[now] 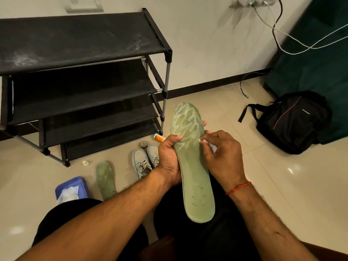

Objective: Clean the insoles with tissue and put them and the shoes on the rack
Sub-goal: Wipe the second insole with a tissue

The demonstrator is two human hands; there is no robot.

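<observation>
So the left grip is wrapped round the middle of the insole, thumb on top, holding it up in front of the rack with the toe end pointing toward it. The right grip is pinching a tiny wad of tissue against the insole's right edge. The toe half has pale smears all over, so I'd guess the wiping is nowhere near done.

What could go sideways, imo: that tissue is really small, so it could shred on the mesh texture and leave lint, or just slip out of the pinch. The insole looks thin and bendy and is only held mid-length, so pushing hard near the toe may fold it instead of cleaning it. The other insole lies on the floor in front of the rack, and the shoes sit by the rack's bottom right corner. Both look easy to kick or step on when getting up. The rack's top shelf looks dusty too, so a clean insole put there might pick grime right back up
</observation>
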